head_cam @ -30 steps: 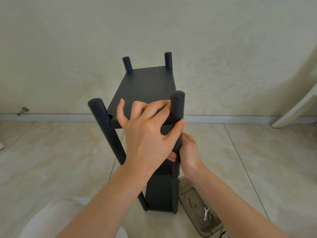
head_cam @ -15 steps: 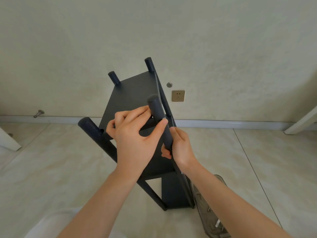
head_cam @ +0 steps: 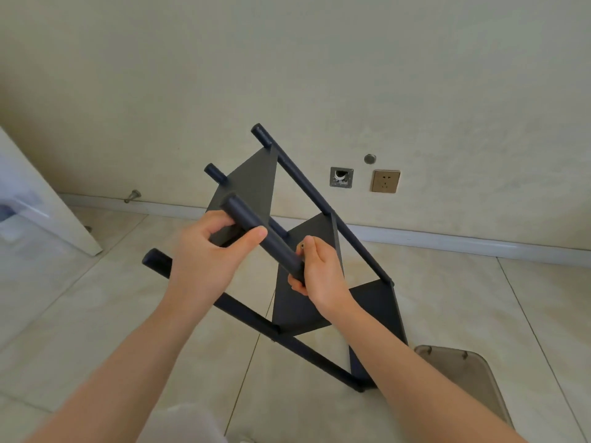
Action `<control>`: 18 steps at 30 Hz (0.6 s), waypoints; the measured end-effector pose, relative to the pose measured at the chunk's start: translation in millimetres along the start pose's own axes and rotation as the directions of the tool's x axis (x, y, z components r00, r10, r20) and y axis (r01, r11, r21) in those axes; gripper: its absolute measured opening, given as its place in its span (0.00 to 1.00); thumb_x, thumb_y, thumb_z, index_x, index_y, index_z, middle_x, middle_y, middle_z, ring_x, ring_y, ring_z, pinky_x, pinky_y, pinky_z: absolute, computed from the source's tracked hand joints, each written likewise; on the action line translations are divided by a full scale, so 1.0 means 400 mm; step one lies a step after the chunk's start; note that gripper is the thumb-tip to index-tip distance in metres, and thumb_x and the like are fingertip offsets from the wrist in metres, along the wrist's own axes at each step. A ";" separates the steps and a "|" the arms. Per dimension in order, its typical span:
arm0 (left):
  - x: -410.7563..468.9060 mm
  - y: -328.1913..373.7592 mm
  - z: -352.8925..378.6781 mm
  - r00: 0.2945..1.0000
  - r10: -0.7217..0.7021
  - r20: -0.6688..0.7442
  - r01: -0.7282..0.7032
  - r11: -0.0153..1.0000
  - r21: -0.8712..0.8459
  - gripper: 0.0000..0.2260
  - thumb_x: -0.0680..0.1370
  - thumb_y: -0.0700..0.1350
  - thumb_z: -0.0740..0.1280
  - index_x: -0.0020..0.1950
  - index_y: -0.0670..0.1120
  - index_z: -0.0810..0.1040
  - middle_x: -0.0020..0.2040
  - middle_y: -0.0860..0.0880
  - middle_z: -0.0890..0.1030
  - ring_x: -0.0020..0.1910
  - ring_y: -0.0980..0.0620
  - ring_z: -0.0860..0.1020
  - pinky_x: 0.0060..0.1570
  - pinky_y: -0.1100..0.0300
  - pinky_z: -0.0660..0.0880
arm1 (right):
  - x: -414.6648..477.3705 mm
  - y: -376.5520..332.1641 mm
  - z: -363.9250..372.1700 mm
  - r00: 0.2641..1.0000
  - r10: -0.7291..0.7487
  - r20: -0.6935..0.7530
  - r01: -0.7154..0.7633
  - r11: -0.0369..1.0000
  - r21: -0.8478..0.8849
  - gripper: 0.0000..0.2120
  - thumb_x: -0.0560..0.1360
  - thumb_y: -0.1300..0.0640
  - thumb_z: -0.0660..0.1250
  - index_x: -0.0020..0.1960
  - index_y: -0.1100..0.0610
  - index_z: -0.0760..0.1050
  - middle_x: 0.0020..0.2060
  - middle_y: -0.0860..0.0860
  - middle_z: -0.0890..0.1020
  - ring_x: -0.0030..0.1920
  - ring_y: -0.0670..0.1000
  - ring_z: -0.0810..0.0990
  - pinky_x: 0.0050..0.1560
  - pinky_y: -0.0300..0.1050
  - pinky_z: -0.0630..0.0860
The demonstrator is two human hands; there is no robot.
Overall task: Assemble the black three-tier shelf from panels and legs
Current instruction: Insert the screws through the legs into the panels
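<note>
The black shelf (head_cam: 297,311) is standing tilted on the floor (head_cam: 96,314), leaning away beyond both hands, with its three panels between the legs. A grey tray (head_cam: 463,375) is lying under the right forearm. The left hand (head_cam: 208,260) is wrapping round the nearest leg (head_cam: 275,243) close to its top. The right hand (head_cam: 323,273) is gripping the same leg lower down, with something small and metallic, perhaps a screw (head_cam: 301,246), at its fingertips. The person is probably fastening this leg. The next move calls for steadying the frame while seating the piece.

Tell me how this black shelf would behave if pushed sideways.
Likely tippy: the shelf is tall and narrow, tilted well off upright, steadied only by the left hand and right hand gripping one leg. Probably light: thin panels, slim legs. Seems stiff; the legs look straight despite the lean.
</note>
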State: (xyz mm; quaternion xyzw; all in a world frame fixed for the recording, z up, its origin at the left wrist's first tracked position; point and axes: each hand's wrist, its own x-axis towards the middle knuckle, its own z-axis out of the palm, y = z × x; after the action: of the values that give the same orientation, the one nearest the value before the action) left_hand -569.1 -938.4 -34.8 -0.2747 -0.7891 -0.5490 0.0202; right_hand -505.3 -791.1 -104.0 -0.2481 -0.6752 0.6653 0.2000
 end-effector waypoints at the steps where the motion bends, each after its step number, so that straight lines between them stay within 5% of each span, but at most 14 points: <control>1: 0.009 -0.020 -0.017 1.000 -0.030 0.006 0.030 0.999 0.013 0.05 0.73 0.52 0.76 0.45 0.60 0.82 0.43 0.65 0.83 0.48 0.73 0.77 0.40 0.77 0.70 | 0.007 0.007 0.016 1.000 -0.001 0.008 0.001 1.000 -0.009 0.15 0.85 0.52 0.52 0.42 0.52 0.69 0.36 0.50 0.72 0.37 0.47 0.75 0.30 0.33 0.73; 4: 0.021 -0.093 -0.065 0.991 -0.131 0.006 0.131 0.991 0.004 0.06 0.70 0.53 0.78 0.42 0.62 0.83 0.40 0.70 0.82 0.45 0.73 0.78 0.36 0.76 0.72 | 0.027 0.040 0.070 0.999 -0.031 0.033 0.035 0.994 -0.102 0.14 0.85 0.53 0.52 0.42 0.51 0.68 0.35 0.49 0.73 0.35 0.47 0.75 0.36 0.39 0.77; 7: 0.015 -0.188 -0.098 0.956 -0.295 -0.006 0.294 0.954 -0.051 0.07 0.63 0.60 0.76 0.40 0.66 0.84 0.41 0.65 0.84 0.48 0.57 0.81 0.46 0.61 0.74 | 0.047 0.085 0.119 0.994 -0.067 0.081 0.085 0.965 -0.249 0.14 0.85 0.52 0.51 0.42 0.48 0.68 0.35 0.48 0.75 0.35 0.48 0.77 0.39 0.39 0.79; 11: -0.023 -0.318 -0.113 0.891 -0.454 -0.025 0.446 0.883 -0.145 0.18 0.58 0.61 0.75 0.44 0.57 0.86 0.41 0.59 0.86 0.48 0.54 0.80 0.39 0.61 0.70 | 0.070 0.164 0.168 0.978 -0.115 0.171 0.189 0.835 -0.518 0.13 0.84 0.56 0.53 0.42 0.46 0.64 0.38 0.51 0.78 0.38 0.53 0.80 0.44 0.47 0.81; 18: -0.114 -0.536 -0.071 0.764 -0.644 0.026 0.621 0.724 -0.299 0.15 0.70 0.48 0.77 0.55 0.55 0.85 0.48 0.60 0.86 0.53 0.57 0.80 0.48 0.59 0.71 | 0.110 0.336 0.221 0.962 -0.052 0.268 0.247 0.588 -0.770 0.09 0.84 0.54 0.50 0.47 0.47 0.63 0.35 0.47 0.77 0.34 0.47 0.76 0.43 0.42 0.79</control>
State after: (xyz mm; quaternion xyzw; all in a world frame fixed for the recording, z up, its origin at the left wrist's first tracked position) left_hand -635.9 -1034.9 -222.2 0.0331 -0.7444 -0.6429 -0.1773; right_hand -584.3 -836.4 -243.9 -0.1791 -0.9365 0.2975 0.0489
